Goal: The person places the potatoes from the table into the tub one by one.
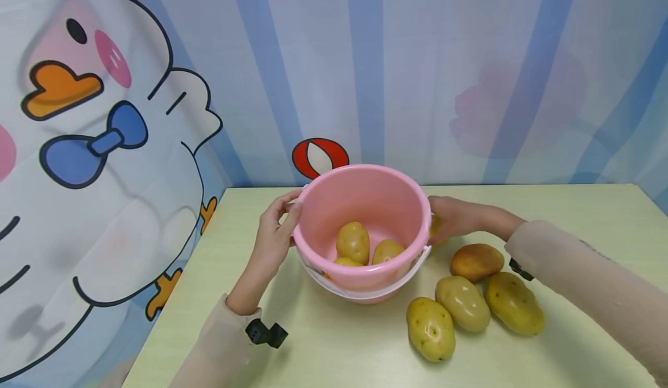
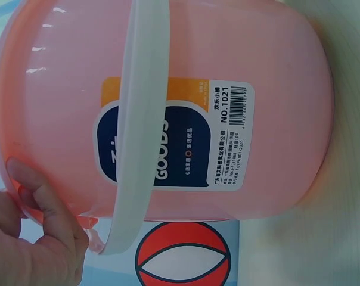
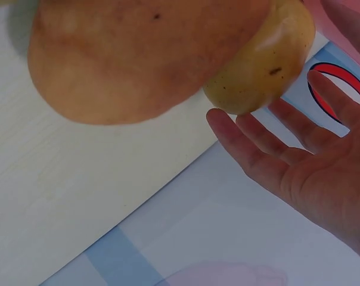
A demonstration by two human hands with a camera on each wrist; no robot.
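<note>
Plainly, left fingers point(image 2: 43, 196) grip the pink bucket point(image 1: 360, 195); right fingers point(image 3: 242, 146) spread beside a potato point(image 3: 260, 74).

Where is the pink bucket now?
The head view shows the pink bucket centrally, between the left hand and right hand, left of the loose potatoes.

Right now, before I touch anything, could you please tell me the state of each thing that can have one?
Pink bucket: uncovered, three potatoes visible inside
White handle: lowered along the bucket's near side
Label: stuck on, partly covered by the handle
Four potatoes: lying grouped on the table
Fifth potato: outside, beside the bucket
Left grip: holding the bucket
Right grip: uncurled, near the fifth potato
</note>
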